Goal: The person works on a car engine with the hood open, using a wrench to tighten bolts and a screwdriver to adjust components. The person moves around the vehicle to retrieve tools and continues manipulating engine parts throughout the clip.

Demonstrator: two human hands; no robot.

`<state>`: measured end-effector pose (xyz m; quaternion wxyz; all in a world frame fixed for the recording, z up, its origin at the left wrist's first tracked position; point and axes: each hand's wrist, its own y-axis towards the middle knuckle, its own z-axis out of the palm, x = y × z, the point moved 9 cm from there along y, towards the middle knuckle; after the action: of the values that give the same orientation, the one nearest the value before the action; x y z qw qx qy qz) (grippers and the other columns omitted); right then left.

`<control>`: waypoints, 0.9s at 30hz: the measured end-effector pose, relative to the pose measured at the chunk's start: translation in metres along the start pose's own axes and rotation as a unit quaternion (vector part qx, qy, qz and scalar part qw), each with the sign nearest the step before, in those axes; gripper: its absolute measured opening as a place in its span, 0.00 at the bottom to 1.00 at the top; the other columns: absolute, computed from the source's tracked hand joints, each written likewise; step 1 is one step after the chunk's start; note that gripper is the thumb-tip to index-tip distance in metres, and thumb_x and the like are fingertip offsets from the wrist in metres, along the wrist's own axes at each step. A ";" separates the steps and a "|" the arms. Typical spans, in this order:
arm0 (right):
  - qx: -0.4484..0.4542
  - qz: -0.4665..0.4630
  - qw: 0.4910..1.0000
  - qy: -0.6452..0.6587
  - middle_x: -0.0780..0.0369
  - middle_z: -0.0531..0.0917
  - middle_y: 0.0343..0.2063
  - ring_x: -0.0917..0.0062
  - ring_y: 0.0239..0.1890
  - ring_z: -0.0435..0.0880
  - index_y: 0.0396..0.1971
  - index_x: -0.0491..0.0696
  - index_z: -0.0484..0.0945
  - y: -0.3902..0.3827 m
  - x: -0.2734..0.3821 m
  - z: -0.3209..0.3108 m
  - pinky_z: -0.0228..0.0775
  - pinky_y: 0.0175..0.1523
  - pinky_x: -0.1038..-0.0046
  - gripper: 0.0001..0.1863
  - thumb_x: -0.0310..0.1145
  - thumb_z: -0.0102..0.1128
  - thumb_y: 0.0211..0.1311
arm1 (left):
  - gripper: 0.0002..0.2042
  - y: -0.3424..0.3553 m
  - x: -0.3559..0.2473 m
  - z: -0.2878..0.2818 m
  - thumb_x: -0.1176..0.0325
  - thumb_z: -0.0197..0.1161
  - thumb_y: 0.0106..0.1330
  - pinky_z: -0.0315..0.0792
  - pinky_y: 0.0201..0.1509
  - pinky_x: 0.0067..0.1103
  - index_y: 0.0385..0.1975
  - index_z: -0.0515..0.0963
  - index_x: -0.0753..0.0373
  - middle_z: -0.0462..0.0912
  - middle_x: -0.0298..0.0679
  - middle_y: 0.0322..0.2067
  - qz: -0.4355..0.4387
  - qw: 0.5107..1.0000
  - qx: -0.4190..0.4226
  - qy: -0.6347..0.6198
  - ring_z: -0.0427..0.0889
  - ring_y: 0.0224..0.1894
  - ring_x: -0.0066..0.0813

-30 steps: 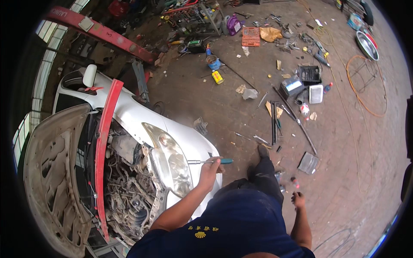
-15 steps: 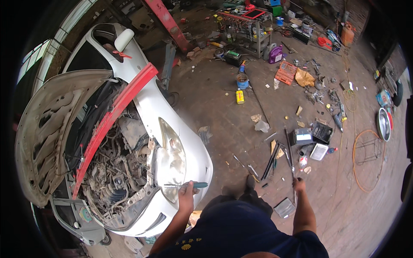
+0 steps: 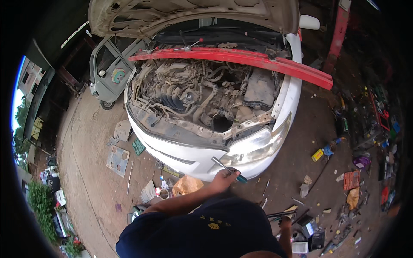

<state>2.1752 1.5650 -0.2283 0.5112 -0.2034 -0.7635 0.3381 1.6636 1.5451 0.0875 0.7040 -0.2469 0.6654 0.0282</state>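
Note:
My left hand (image 3: 223, 179) is closed around a green-handled ratchet (image 3: 219, 162), held in front of the white car's right-hand headlight (image 3: 254, 148). Its metal head points up and left, and the green grip shows below my fingers. Behind it is the engine bay (image 3: 193, 96) of the white car (image 3: 180, 157), under the raised hood (image 3: 185, 13). A red beam (image 3: 232, 56) lies across the bay, with T-handled threaded rods (image 3: 187, 46) on it. My right hand (image 3: 285, 222) hangs low at my right side, fingers curled, near dark bars (image 3: 279, 214); what it holds is hidden.
A grey three-wheeled vehicle (image 3: 109, 73) stands at the far left. Flat panels (image 3: 118, 161) and a brown bag (image 3: 188, 185) lie left of me on the floor. On the right are an orange tool case (image 3: 351, 180), scattered parts, a yellow bottle (image 3: 317, 155) and a red post (image 3: 337, 38).
My view has turned left, so the car now lies straight ahead. The ratchet stays in my left hand, its metal end now tilted up. My right hand appears lower in the picture.

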 end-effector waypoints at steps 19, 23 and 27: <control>-0.063 -0.498 0.849 -0.164 0.56 0.84 0.27 0.74 0.29 0.82 0.35 0.40 0.82 -0.137 0.472 0.228 0.73 0.37 0.72 0.09 0.32 0.62 0.68 | 0.17 0.019 -0.006 -0.244 0.58 0.62 0.75 0.74 0.39 0.21 0.41 0.80 0.71 0.85 0.39 0.26 0.011 0.970 -0.237 -0.049 0.82 0.30 0.23; -0.032 -0.603 0.766 -0.223 0.57 0.82 0.24 0.65 0.26 0.82 0.29 0.44 0.81 -0.139 0.552 0.287 0.73 0.34 0.67 0.08 0.33 0.66 0.63 | 0.16 0.032 -0.034 -0.246 0.59 0.60 0.76 0.73 0.38 0.20 0.39 0.79 0.70 0.85 0.40 0.26 0.037 0.973 -0.228 -0.020 0.81 0.30 0.23; -0.072 -0.613 0.748 -0.243 0.60 0.78 0.22 0.60 0.25 0.80 0.23 0.47 0.77 -0.100 0.549 0.318 0.71 0.31 0.62 0.13 0.39 0.67 0.59 | 0.18 0.032 -0.033 -0.224 0.58 0.58 0.76 0.70 0.40 0.22 0.31 0.80 0.70 0.85 0.41 0.25 0.065 0.972 -0.224 -0.027 0.79 0.29 0.23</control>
<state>1.6703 1.7588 0.1177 0.3894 0.3611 -0.8448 -0.0657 1.4415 1.4965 0.1106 0.6453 -0.3537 0.6375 0.2283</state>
